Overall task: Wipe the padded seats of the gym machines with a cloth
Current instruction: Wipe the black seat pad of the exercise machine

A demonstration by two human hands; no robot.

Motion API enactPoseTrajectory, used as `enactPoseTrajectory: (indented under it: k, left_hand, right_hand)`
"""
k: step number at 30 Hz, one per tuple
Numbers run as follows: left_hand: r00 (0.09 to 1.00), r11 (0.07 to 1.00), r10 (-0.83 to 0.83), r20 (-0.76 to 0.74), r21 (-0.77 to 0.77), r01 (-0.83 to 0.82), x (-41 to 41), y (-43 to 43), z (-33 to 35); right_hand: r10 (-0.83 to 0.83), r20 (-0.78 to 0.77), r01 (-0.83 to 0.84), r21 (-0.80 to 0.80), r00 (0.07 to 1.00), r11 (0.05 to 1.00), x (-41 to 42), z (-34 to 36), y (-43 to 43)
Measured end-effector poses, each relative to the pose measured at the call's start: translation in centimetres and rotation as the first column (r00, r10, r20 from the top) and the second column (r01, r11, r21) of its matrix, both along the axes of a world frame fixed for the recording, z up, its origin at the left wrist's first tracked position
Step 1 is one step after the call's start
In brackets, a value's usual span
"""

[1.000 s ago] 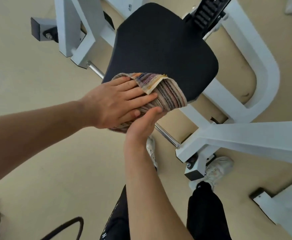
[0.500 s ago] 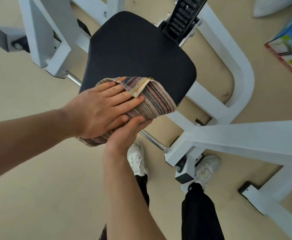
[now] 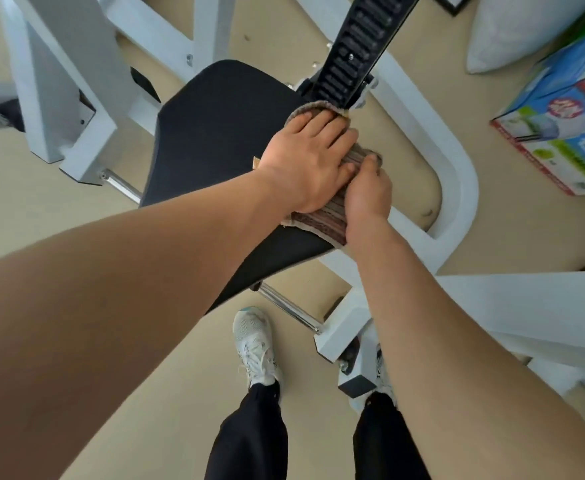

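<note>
A black padded seat point(image 3: 215, 133) of a white gym machine fills the middle of the view. A striped brown cloth point(image 3: 322, 220) lies folded on the seat's far right edge. My left hand point(image 3: 308, 157) presses flat on top of the cloth, fingers spread. My right hand point(image 3: 367, 195) grips the cloth's right side at the seat edge, thumb on top. Most of the cloth is hidden under both hands.
The white machine frame point(image 3: 457, 174) curves around the seat's right side, with a black notched adjuster bar point(image 3: 353, 53) behind it. A chrome rod point(image 3: 287, 310) runs under the seat. A printed box point(image 3: 568, 126) and a white sack point(image 3: 513, 32) lie on the beige floor at right. My feet stand below.
Both hands have slid the cloth from the seat's near left edge across to its far right edge, close to the adjuster bar. The camera has moved closer over the seat.
</note>
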State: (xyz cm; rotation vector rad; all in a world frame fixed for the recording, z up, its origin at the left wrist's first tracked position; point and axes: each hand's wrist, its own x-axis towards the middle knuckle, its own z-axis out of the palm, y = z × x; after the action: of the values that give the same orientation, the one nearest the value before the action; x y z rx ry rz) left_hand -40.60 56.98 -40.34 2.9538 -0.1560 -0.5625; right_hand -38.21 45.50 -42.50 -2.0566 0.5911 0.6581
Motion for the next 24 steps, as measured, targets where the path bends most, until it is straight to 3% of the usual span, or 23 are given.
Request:
enactPoseTrajectory:
  k: [2,5,8,10,12,15,20,24]
  left_hand:
    - [0.999,0.999,0.033,0.034,0.038,-0.034,1.2,0.9,-0.2]
    - [0.992,0.985,0.125,0.029,0.115,-0.127,2.3,1.9,-0.4]
    - [0.974,0.964,0.226,0.014,0.137,-0.226,2.1,0.4,-0.3]
    - [0.978,0.974,0.209,0.007,0.087,-0.209,1.2,-1.5,-0.1]
    - [0.993,0.994,0.112,-0.032,0.019,-0.112,-0.9,-2.9,0.6]
    - [0.997,0.999,-0.046,-0.056,-0.015,0.046,-5.9,-2.2,2.4]
    - [0.984,0.992,-0.122,-0.131,-0.005,0.123,-11.8,3.4,4.7]
    - [0.991,1.0,-0.007,-0.13,0.023,0.011,-13.7,3.0,5.3]
  right_hand:
    - [0.178,-0.024,-0.179,-0.046,0.984,0.983,1.8,0.9,0.5]
    - [0.482,-0.041,-0.482,-0.159,0.875,0.862,4.6,1.6,1.9]
    - [0.565,0.069,-0.544,-0.2,0.822,0.815,4.2,1.2,1.1]
    - [0.42,0.156,-0.409,-0.097,0.894,0.907,1.9,0.5,-0.7]
    - [0.138,0.155,-0.151,0.075,0.978,0.986,-1.3,0.2,-1.9]
    - [-0.159,0.051,0.138,0.282,0.986,0.949,-7.1,1.6,-1.8]
    - [-0.208,-0.233,0.293,0.437,0.95,0.85,-12.9,5.1,-0.6]
    - [-0.221,-0.195,0.28,0.369,0.956,0.886,-11.8,5.7,0.4]
